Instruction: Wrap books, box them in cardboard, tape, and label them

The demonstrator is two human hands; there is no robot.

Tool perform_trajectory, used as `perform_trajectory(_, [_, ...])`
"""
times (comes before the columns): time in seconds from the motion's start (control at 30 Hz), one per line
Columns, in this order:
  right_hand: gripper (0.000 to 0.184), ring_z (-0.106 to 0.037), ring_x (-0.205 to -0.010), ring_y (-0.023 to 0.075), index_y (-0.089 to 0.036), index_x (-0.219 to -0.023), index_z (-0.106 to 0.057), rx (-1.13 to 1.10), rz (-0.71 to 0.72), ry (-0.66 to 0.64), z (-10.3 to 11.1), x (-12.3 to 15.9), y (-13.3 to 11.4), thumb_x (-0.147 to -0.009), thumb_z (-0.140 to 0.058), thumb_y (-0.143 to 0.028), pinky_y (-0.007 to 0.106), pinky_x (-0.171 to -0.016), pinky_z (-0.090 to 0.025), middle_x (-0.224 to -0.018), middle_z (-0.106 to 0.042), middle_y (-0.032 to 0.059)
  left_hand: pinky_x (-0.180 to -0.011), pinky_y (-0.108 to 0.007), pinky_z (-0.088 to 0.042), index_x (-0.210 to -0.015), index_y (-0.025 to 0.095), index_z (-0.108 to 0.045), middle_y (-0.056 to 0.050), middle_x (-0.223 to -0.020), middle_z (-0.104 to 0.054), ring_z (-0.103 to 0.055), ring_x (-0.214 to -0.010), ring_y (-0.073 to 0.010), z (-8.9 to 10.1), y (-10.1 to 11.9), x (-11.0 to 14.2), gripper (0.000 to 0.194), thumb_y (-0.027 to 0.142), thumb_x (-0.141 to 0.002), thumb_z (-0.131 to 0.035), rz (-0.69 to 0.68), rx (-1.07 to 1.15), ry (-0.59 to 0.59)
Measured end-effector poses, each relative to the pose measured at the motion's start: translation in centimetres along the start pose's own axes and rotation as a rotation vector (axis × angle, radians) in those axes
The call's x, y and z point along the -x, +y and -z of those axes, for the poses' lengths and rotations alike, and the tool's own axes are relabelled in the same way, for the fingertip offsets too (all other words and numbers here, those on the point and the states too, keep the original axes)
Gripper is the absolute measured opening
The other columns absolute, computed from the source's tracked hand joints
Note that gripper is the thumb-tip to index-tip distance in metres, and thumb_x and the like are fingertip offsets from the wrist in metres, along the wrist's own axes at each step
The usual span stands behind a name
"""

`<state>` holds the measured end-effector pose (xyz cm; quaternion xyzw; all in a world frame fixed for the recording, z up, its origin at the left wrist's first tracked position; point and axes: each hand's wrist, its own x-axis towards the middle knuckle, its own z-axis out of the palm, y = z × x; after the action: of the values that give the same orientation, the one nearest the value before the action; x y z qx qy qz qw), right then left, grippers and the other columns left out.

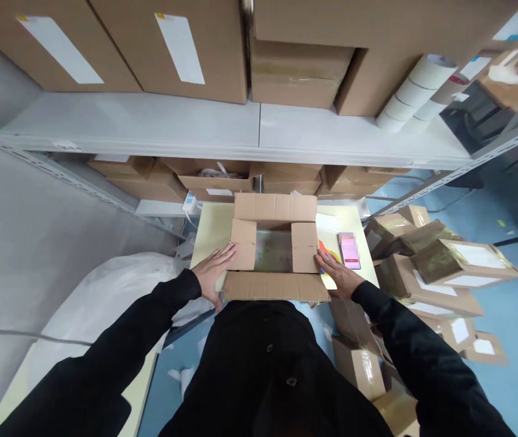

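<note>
Blue floor [167,370] shows beside the person's black coat [268,364], and just past the coat a cream bench [212,223] carries an open cardboard box [274,286]. Left hand [214,271] and right hand [340,279] lie at opposite sides of it, both open, fingers extended and touching the cardboard without closing around it.

As for progress, the two short flaps look folded inward, leaving a gap between them, while the long near and far flaps are spread outward. No tape crosses the top, so closing looks only partly done. Something greyish shows through the gap; whether it is contents or the box's bottom, I cannot tell.

Right of the box lie a phone [350,250] with a pink screen and a white paper [327,222]. Stacked cartons [445,285] fill the floor farther right. Beyond the bench, a metal shelf [222,124] holds big boxes [195,54] and white rolls [416,94].
</note>
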<state>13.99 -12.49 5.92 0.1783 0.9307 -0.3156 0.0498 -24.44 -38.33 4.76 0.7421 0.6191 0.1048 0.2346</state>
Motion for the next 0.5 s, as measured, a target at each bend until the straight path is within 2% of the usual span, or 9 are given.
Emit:
perform_trajectory(0.07, [0.086,-0.027,-0.138,0.0345,-0.015,-0.144,-0.032,-0.052,-0.008,0.077,-0.2,-0.5,-0.3,-0.066,-0.067,-0.026,0.053,-0.111,-0.025,-0.153,-0.022,0.0151,-0.112,-0.051,-0.021,-0.143,0.006,-0.029,-0.024,-0.148,-0.029,-0.019,-0.140,-0.0369,-0.8,-0.5,-0.3,0.113,0.067,-0.056,-0.065,0.001,0.047,0.112])
perform_trajectory(0.17, [0.047,-0.052,-0.121,0.0323,-0.019,-0.120,-0.060,-0.232,-0.104,0.252,-0.4,-2.8,-0.8,-0.077,-0.060,-0.039,0.048,-0.101,-0.043,-0.134,-0.053,0.0132,-0.103,-0.044,-0.040,-0.122,0.014,-0.057,-0.017,-0.128,-0.056,-0.047,-0.127,-0.0291,-2.2,-1.3,-1.3,0.053,0.048,-0.083,-0.046,0.142,0.177,0.394])
perform_trajectory(0.2, [0.041,-0.060,-0.111,0.0313,-0.019,-0.112,-0.064,-0.311,-0.160,0.311,-0.6,-3.8,-1.0,-0.078,-0.059,-0.041,0.046,-0.095,-0.048,-0.122,-0.062,0.0121,-0.098,-0.043,-0.045,-0.112,0.016,-0.063,-0.015,-0.119,-0.062,-0.055,-0.118,-0.0275,-2.6,-1.5,-1.8,0.043,0.043,-0.086,-0.042,0.216,0.210,0.498])
perform_trajectory(0.27, [0.040,-0.066,-0.096,0.0283,-0.020,-0.107,-0.064,-0.474,-0.267,0.398,-1.1,-5.7,-1.5,-0.073,-0.064,-0.042,0.043,-0.085,-0.054,-0.103,-0.069,0.0098,-0.089,-0.040,-0.052,-0.106,0.017,-0.064,-0.013,-0.109,-0.066,-0.062,-0.105,-0.0256,-3.1,-1.7,-2.5,0.036,0.040,-0.086,-0.045,0.366,0.271,0.717])
perform_trajectory(0.33, [0.054,-0.066,-0.091,0.0259,-0.020,-0.115,-0.057,-0.575,-0.346,0.460,-1.6,-7.3,-2.0,-0.066,-0.070,-0.041,0.043,-0.080,-0.056,-0.101,-0.067,0.0094,-0.082,-0.038,-0.056,-0.117,0.015,-0.056,-0.015,-0.114,-0.062,-0.063,-0.104,-0.0250,-3.3,-1.8,-3.0,0.043,0.038,-0.080,-0.053,0.467,0.339,0.906])
perform_trajectory(0.37, [0.063,-0.066,-0.089,0.0249,-0.021,-0.119,-0.053,-0.591,-0.373,0.476,-1.8,-7.9,-2.2,-0.063,-0.072,-0.040,0.042,-0.078,-0.056,-0.103,-0.065,0.0099,-0.081,-0.037,-0.056,-0.122,0.015,-0.051,-0.016,-0.119,-0.058,-0.061,-0.107,-0.0249,-3.2,-1.8,-3.2,0.049,0.036,-0.079,-0.056,0.496,0.356,0.962])
perform_trajectory(0.43, [0.076,-0.064,-0.087,0.0239,-0.022,-0.125,-0.047,-0.579,-0.396,0.487,-1.6,-8.8,-2.4,-0.057,-0.076,-0.040,0.043,-0.075,-0.056,-0.109,-0.061,0.0116,-0.087,-0.038,-0.054,-0.126,0.015,-0.049,-0.017,-0.126,-0.053,-0.057,-0.115,-0.0253,-2.9,-1.7,-3.5,0.051,0.032,-0.078,-0.056,0.514,0.326,0.969])
perform_trajectory(0.5, [0.083,-0.062,-0.092,0.0254,-0.022,-0.127,-0.044,-0.566,-0.391,0.495,-0.5,-10.1,-2.1,-0.054,-0.077,-0.043,0.046,-0.078,-0.055,-0.118,-0.056,0.0140,-0.100,-0.041,-0.046,-0.124,0.015,-0.052,-0.017,-0.131,-0.050,-0.050,-0.123,-0.0260,-2.5,-1.6,-3.7,0.046,0.028,-0.080,-0.052,0.510,0.251,0.912])
